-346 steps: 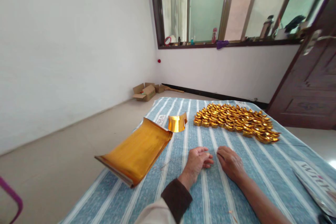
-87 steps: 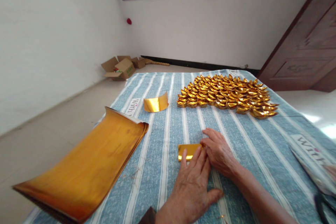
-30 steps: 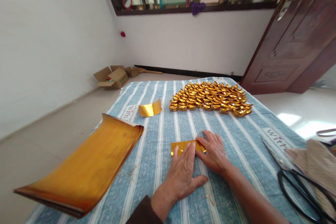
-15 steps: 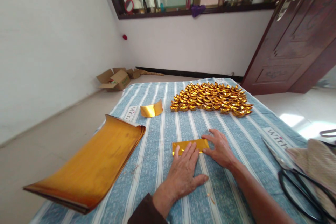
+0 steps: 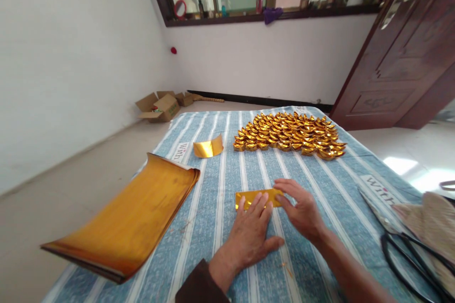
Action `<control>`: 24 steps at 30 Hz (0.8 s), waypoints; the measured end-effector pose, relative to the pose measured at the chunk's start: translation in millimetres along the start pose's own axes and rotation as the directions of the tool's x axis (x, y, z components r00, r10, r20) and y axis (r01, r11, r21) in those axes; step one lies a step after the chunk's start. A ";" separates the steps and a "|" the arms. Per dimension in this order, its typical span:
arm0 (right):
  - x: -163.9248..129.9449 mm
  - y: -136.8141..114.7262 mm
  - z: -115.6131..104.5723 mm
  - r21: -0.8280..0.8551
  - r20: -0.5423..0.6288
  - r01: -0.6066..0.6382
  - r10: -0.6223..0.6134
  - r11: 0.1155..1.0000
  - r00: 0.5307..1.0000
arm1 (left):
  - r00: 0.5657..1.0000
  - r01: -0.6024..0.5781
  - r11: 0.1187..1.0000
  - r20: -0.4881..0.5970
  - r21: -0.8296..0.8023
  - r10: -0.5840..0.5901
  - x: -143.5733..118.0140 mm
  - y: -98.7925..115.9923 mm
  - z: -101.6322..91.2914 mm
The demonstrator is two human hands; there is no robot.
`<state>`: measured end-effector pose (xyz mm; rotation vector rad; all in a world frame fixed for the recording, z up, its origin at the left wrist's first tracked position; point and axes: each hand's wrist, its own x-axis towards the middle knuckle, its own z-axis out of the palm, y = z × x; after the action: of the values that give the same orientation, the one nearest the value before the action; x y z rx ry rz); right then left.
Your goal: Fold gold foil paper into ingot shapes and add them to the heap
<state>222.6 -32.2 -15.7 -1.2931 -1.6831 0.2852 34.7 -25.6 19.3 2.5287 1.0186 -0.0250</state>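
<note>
A folded strip of gold foil paper [image 5: 245,197] lies flat on the striped cloth. My left hand [image 5: 249,234] rests palm down with its spread fingertips pressing on the strip's lower edge and middle. At the strip's right end, my right hand [image 5: 300,206] has its thumb on the paper and its fingers bent over the far edge, pinching that end. The fingertips partly cover the end of the strip. Beyond the hands sit several rows of folded gold paper ingots [image 5: 284,135]. A single curved gold sheet [image 5: 208,147] stands to their left.
A stack of large gold paper sheets [image 5: 131,218] lies at the left, one corner over the table's edge. Scissors [image 5: 394,234] with black handles and a beige cloth [image 5: 435,220] are at the right. An open cardboard box [image 5: 159,108] and a door [image 5: 387,57] stand beyond.
My right hand has closed in on the strip's right end, its thumb now on the paper. The left hand stays on the strip. The whole view has shifted slightly.
</note>
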 end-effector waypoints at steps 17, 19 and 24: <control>-10.7 13.0 24.3 -0.414 0.271 0.110 0.007 0.904 0.963 | 0.999 -0.048 0.999 0.015 0.007 0.048 -0.4 -8.2 -2.8; -10.5 12.9 23.9 -0.421 0.278 0.112 0.011 0.900 0.960 | 0.997 -0.073 0.997 0.008 0.011 0.073 -2.4 -13.5 -3.8; -9.2 13.0 23.1 -0.406 0.278 0.115 0.003 0.907 0.961 | 0.991 -0.128 0.989 0.043 0.071 0.125 -10.6 -28.2 -11.6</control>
<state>212.3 -26.6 -41.2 -1.5691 -2.0949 0.0660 6.6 -9.9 21.4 2.6447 0.8555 -0.0754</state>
